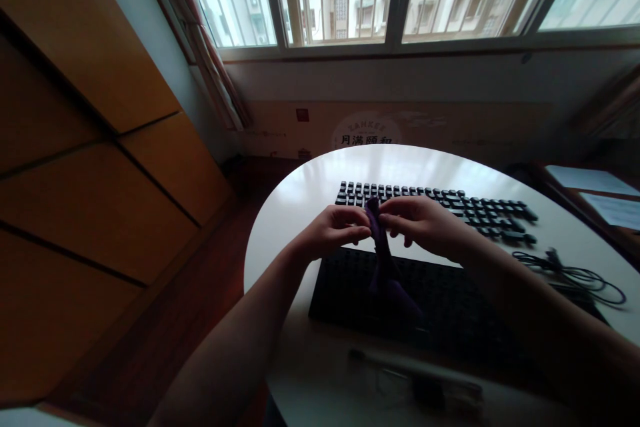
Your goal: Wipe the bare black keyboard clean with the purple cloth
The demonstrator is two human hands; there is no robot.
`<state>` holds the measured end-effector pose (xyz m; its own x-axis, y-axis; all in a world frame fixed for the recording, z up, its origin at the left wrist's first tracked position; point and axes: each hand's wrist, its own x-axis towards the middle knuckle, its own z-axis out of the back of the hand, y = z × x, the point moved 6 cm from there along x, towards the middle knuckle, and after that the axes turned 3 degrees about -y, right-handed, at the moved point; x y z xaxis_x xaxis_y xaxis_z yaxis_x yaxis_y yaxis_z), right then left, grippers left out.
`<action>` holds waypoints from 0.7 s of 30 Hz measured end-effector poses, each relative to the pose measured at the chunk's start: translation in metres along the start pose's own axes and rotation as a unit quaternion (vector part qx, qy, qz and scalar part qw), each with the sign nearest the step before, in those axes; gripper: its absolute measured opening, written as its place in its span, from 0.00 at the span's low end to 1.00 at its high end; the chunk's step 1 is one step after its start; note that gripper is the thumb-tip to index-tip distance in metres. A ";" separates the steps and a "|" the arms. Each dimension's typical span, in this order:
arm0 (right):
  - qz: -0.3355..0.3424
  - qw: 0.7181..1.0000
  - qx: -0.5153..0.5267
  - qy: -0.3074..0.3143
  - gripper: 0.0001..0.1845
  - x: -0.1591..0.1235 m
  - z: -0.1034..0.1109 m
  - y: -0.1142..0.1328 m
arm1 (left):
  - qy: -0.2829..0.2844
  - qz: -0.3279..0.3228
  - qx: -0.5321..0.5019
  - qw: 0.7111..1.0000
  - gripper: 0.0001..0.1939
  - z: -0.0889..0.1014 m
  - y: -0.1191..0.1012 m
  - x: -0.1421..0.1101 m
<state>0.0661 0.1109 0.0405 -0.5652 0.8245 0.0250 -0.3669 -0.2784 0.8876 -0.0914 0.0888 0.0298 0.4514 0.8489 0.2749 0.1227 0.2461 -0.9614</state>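
In the head view, the black keyboard (pixel 345 287) lies on the round white table (pixel 280 233). A purple cloth (pixel 381 240) is up over the keyboard's far edge, and its loose end hangs down over the keyboard. I can't tell if that end touches it.

The left hand (pixel 336 230) pinches one side of the cloth with thumb and finger. The right hand (pixel 423 223) pinches the other side the same way. If one pinch gets too loose, the cloth could slip and drop onto the keyboard.

Small black keys (pixel 400 190) stand in rows just past the keyboard's far side. The right hand and arm are close to them, so a bump or a swing of the cloth could mix up the rows or tip some over.

Past the keyboard's right end lies a coiled cable (pixel 575 273). The right arm could catch it and drag it. On the keyboard's near side, some dark things (pixel 430 390) are too dim to name; a sleepy elbow could push them.
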 end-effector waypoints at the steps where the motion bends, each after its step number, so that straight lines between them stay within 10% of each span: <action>1: 0.002 1.000 0.012 -0.018 0.18 0.000 0.003 0.001 | 0.004 -0.007 -0.001 1.000 0.15 0.000 -0.001 0.000; 13: -0.008 0.948 0.289 -0.135 0.06 -0.001 0.026 0.001 | -0.054 -0.012 -0.110 0.992 0.14 0.010 0.000 -0.001; 21: -0.078 0.931 0.356 0.002 0.10 -0.013 0.002 0.015 | -0.062 -0.005 -0.121 0.991 0.16 0.006 0.000 -0.002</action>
<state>0.0695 0.0970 0.0548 -0.5488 0.8259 -0.1293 0.1376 0.2418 0.9605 -0.0979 0.0903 0.0289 0.3397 0.9016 0.2680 0.3410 0.1475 -0.9284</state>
